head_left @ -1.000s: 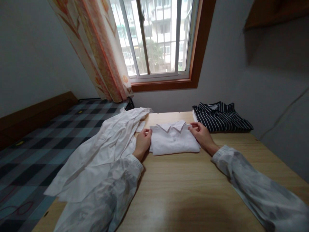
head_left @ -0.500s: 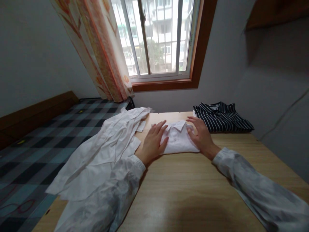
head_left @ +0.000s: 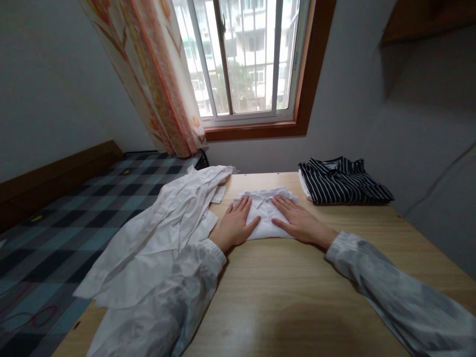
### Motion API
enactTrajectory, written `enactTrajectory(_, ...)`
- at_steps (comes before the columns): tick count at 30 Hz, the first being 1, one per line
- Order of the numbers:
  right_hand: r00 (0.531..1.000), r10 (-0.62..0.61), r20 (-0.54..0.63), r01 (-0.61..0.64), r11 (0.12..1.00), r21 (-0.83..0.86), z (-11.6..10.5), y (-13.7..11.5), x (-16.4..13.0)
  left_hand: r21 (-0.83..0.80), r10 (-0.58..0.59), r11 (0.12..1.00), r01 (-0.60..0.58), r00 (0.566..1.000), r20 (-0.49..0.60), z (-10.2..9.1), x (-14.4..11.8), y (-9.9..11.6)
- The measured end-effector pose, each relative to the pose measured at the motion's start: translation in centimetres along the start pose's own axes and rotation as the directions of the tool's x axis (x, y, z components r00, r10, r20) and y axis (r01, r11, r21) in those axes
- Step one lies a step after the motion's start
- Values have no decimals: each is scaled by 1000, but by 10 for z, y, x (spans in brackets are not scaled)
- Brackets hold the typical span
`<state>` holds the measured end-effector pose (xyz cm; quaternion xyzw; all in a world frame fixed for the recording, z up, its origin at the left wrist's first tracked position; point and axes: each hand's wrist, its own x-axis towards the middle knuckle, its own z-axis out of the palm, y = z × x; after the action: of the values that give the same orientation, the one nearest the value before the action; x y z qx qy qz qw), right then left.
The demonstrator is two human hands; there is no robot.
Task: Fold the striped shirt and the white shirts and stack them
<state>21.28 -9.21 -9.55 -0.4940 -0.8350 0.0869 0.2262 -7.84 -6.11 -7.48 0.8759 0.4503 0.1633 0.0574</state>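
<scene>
A white collared shirt [head_left: 266,228], folded into a compact rectangle, lies on the wooden table [head_left: 267,287] with its collar toward the window. My left hand [head_left: 235,224] rests flat on the shirt's left side, fingers stretched out and thumb apart. On the right side my right hand [head_left: 299,220] lies flat as well, its fingers pointing toward the collar. Both palms cover part of the cloth. Left of my left hand, a loose heap of white shirts [head_left: 159,233] is spread over the table edge, partly under my left sleeve.
Folded clothes with a black-and-white striped shirt [head_left: 345,181] on top sit at the table's back right. A bed with a checked sheet [head_left: 74,208] adjoins on the left. Behind are a curtain [head_left: 163,99] and a window [head_left: 245,64]; a shelf [head_left: 427,20] juts out upper right.
My right hand has moved left and inward, from the shirt's right edge onto its front. My left hand has flattened onto the cloth. The collar now looks flatter.
</scene>
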Motion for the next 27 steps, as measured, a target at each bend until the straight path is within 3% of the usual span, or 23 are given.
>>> enactTrajectory(8,990,-57,-131,60,998,21,-16,-4,-13,66,-115,990,123,986,-120,-1,-3,2)
enactTrajectory(13,976,-95,-197,66,987,-149,-29,-3,5,82,140,988,-130,982,-129,-15,13,18)
enactTrajectory(16,974,-78,-212,45,986,-159,-25,-2,21,21,261,965,-260,964,-58,-12,32,24)
enactTrajectory(18,987,-52,-153,32,991,-128,-16,1,29,-26,287,958,-287,958,16,-6,44,21)
enactTrajectory(22,999,30,-13,-31,996,-83,1,12,32,-54,200,979,-195,975,100,5,58,6)
enactTrajectory(27,994,105,-25,-107,990,-94,6,34,21,-21,16,1000,-15,997,70,4,55,-14)
